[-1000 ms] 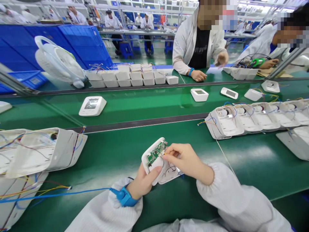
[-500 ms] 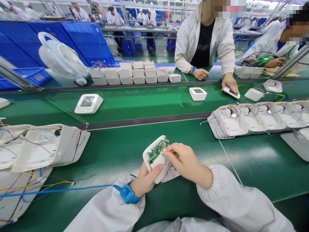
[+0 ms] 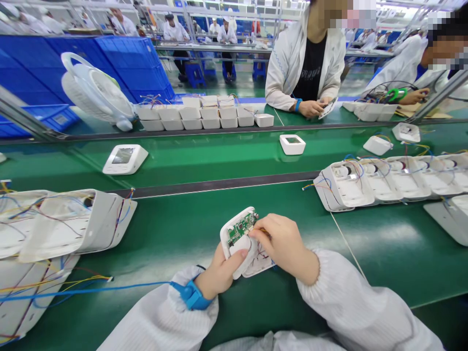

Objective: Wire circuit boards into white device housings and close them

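My left hand [image 3: 224, 271] is closed around a white plastic housing [image 3: 225, 235], thumb across its front, holding it tilted above the green bench. A green circuit board [image 3: 239, 228] lies exposed in the housing's upper part. My right hand [image 3: 281, 240] pinches a small wire connector [image 3: 251, 229] at the board's right edge; its fingertips partly cover it. Below the fingers, a second white shell [image 3: 258, 261] with thin dark wires sits against the housing. A blue wrist strap [image 3: 195, 295] with a cord is on my left wrist.
Wired white casings [image 3: 87, 219] are stacked at left; a row of open casings [image 3: 351, 185] stands at right. White units with screens [image 3: 124, 160] lie on the green conveyor [image 3: 204, 156]. Across it, a co-worker [image 3: 307, 63] holds a white part. A fan [image 3: 97, 92] stands far left.
The units on the conveyor have shifted left. The co-worker has lifted a white part off it and now holds it in both hands. My hands have barely moved, still at the board.
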Motion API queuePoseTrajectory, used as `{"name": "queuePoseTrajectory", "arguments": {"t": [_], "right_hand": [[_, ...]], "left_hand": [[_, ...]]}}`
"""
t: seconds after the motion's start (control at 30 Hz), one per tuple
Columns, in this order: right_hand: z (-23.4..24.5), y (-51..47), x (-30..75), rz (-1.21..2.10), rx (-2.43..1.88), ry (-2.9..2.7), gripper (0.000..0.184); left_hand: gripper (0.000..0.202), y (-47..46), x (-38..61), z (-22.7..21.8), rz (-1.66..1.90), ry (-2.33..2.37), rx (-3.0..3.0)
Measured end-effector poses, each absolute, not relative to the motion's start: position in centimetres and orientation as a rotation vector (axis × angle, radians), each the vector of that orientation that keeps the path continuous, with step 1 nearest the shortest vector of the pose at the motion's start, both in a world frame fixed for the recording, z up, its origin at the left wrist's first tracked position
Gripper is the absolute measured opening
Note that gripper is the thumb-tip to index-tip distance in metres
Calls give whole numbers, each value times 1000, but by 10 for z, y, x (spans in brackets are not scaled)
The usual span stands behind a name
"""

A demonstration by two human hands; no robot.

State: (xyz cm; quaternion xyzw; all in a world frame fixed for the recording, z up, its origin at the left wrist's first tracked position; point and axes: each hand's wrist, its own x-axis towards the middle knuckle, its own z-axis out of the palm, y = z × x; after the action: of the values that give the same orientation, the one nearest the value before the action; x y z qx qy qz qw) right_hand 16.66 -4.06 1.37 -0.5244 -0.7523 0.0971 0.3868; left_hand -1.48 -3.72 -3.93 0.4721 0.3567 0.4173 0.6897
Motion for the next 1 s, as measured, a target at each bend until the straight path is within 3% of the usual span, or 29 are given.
{"name": "queuePoseTrajectory", "arguments": {"t": [0.03, 0.2, 0.5, 0.7, 1.0], "right_hand": [[14, -37, 170, 213, -1293, -1902, 18], [16, -22, 188, 172, -959, -2066, 50], [10, -18, 188, 21, -1063, -2201, 55], [7, -20, 187, -52, -1089, -2200, 58], [11, -22, 186, 28, -1119, -2156, 46]], "left_hand": [[57, -37, -16, -41, 917, 789, 1037], [68, -39, -28, -47, 812, 862, 1033], [66, -35, -26, -27, 762, 1007, 1081], [60, -40, -30, -40, 828, 1120, 1037], [73, -34, -27, -25, 690, 958, 946]]}}
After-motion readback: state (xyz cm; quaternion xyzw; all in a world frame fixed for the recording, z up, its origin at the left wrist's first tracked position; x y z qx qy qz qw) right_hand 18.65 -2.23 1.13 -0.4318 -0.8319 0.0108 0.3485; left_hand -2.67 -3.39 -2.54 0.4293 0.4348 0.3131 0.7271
